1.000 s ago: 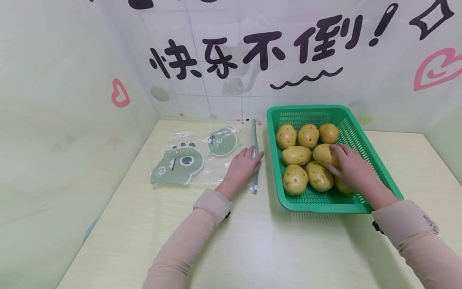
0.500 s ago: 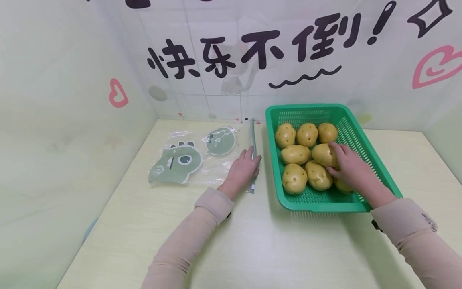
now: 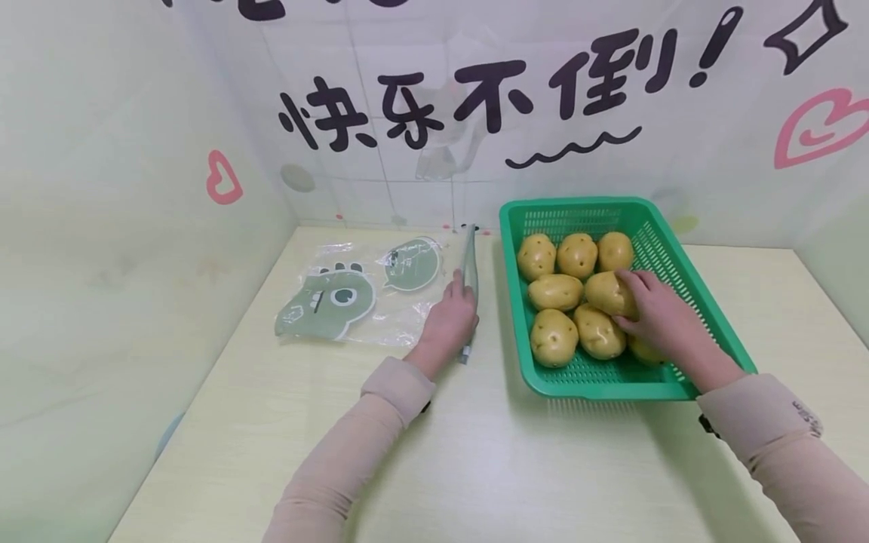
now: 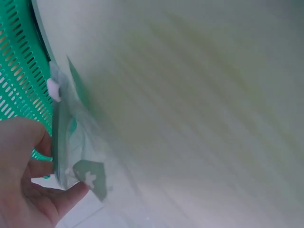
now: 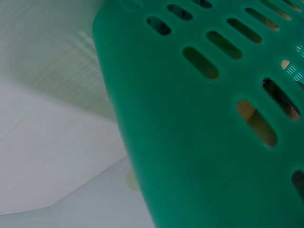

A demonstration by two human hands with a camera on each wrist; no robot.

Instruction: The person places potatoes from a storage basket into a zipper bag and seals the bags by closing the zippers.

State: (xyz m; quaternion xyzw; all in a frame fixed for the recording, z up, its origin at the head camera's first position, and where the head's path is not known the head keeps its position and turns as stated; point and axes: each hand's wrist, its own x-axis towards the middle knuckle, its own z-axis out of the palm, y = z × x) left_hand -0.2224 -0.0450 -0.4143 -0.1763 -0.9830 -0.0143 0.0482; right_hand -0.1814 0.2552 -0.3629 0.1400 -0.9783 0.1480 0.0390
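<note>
Looks like the zip strip [image 3: 470, 260] and the left hand [image 3: 448, 320] slid a touch away from the basket [image 3: 577, 390] since the last couple of frames, and that end of the clear bag [image 3: 397, 305] came along with them. From my end of the feed, the left fingers are pinching the strip: the left wrist cam shows fingers on 1 side, thumb on the other, with a pale slider [image 4: 53, 89] sitting past them near the end. Head cam has 1 finger pointing along the strip and the others bent over it. Rest of the bag is lying flat on the table [image 3: 475, 467], green cartoon print [image 3: 336, 302] facing up.

Right hand [image 3: 665, 313] hasn't really budged. Its thumb and fingers are curved round 1 potato [image 3: 606, 292], which sits inside the basket in among the others; can't tell if it's touching the ones below. I count 8 in there altogether, 1 of them partly hidden under the hand. Right wrist cam is mostly green slotted basket side for me, plus some table and pale wall [image 5: 99, 209]. Black lettering [image 3: 492, 94] runs across the back wall, with 1 pink heart off to each side.
</note>
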